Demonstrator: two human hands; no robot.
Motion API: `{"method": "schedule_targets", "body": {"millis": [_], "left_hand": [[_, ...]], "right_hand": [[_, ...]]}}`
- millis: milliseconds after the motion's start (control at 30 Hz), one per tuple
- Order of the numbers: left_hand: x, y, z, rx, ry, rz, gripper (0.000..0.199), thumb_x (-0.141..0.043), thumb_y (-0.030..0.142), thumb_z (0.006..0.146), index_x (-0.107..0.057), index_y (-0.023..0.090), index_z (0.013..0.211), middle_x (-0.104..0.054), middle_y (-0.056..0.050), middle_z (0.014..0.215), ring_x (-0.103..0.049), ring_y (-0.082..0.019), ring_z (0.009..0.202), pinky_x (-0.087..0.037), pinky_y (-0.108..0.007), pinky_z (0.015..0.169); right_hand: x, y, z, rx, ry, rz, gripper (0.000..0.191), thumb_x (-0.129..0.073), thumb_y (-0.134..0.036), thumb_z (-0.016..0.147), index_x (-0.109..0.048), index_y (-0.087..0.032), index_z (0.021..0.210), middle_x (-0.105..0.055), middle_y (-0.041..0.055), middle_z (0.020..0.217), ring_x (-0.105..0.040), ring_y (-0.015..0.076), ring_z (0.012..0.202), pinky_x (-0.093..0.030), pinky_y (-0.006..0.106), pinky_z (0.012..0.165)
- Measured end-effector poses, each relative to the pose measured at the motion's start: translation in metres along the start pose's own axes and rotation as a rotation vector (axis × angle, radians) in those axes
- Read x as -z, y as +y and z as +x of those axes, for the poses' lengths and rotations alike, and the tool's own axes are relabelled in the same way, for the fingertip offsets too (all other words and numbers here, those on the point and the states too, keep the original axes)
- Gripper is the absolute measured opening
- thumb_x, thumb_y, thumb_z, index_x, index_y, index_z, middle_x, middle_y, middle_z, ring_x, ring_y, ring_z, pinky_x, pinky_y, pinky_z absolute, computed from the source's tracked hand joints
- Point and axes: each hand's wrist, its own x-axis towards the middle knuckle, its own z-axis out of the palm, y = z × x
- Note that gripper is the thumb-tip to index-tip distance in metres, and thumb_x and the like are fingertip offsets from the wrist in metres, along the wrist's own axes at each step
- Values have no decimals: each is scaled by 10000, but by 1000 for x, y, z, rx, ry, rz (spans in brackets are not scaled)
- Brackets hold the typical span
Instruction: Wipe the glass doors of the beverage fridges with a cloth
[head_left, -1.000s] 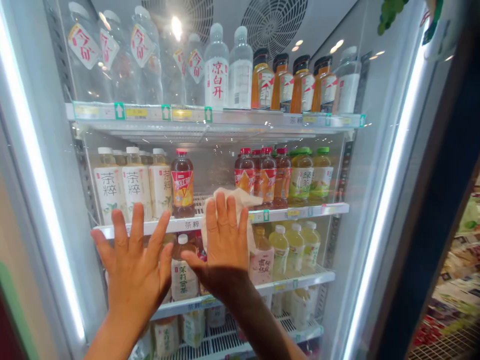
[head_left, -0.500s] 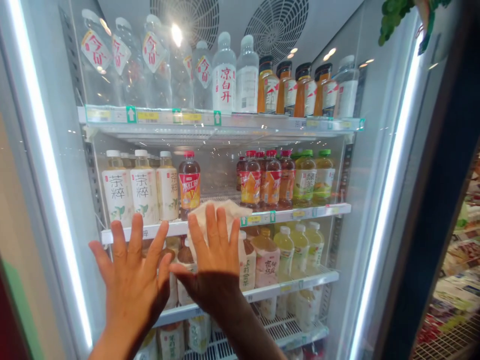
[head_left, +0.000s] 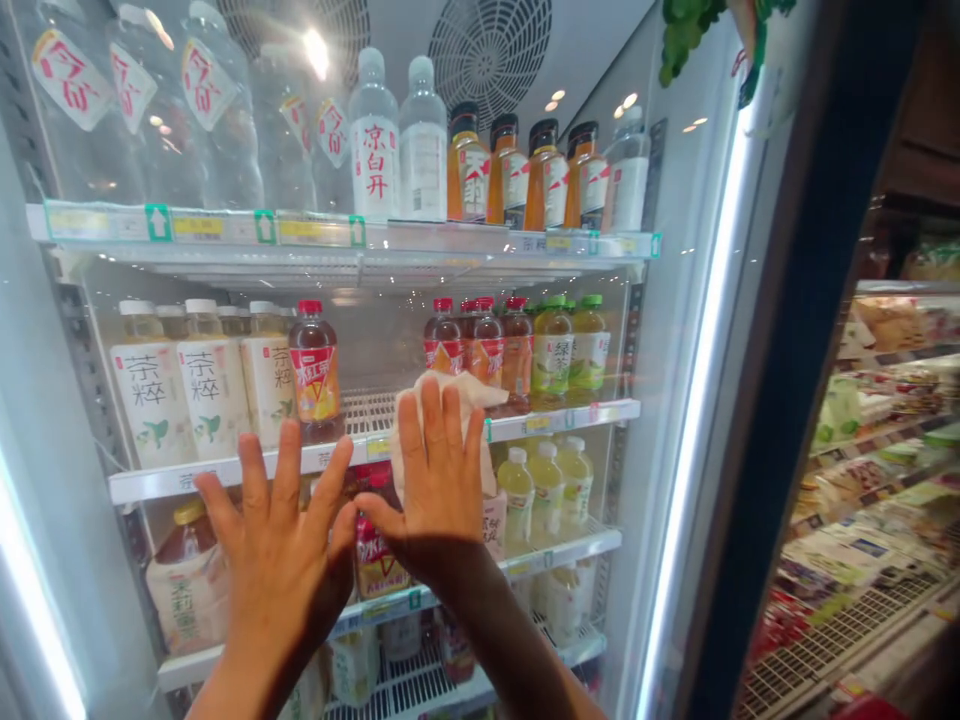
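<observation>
Pressing a pale cloth (head_left: 480, 392) flat, the right hand (head_left: 441, 490) is spread. The left hand (head_left: 281, 555) (also spread) sits at its eight o'clock.

Bottles (head_left: 316, 375) stand on tiered shelves (head_left: 465, 238) behind the glass (head_left: 382, 335). Before it, the left hand (head_left: 281, 535) is just beside the right hand (head_left: 442, 490), which lies over a cloth (head_left: 478, 388). Off to the right, beyond the door frame (head_left: 814, 250), packages (head_left: 844, 545) lie on racks (head_left: 874, 605).
</observation>
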Motion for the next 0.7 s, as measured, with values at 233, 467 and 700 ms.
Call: {"method": "schedule_targets", "body": {"millis": [233, 467, 700], "left_hand": [[-26, 57, 1, 2, -29, -30, 796, -531, 289, 985, -75, 430, 1621, 53, 20, 1736, 110, -293, 1604, 110, -675, 1246], [-57, 134, 1, 20, -23, -106, 735, -536, 315, 993, -164, 406, 1620, -18, -1, 1740, 59, -309, 1609, 88, -659, 1255], [-89, 201, 6, -3, -22, -153, 758, -569, 266, 972, -190, 391, 1616, -44, -12, 1736, 52, -313, 1607, 55, -669, 1259]], "right_hand": [[17, 69, -53, -60, -9, -37, 874, -153, -670, 1026, -46, -69, 1651, -267, 241, 1673, -84, 363, 1602, -236, 694, 1223], [33, 145, -63, -96, 3, -30, 856, -147, -642, 1040, 19, -58, 1644, -17, 219, 1726, -19, 391, 1601, -144, 678, 1249], [54, 229, -76, -50, 3, -49, 837, -115, -654, 1032, 62, -114, 1647, 3, 179, 1735, -12, 380, 1603, -113, 702, 1242]]}}
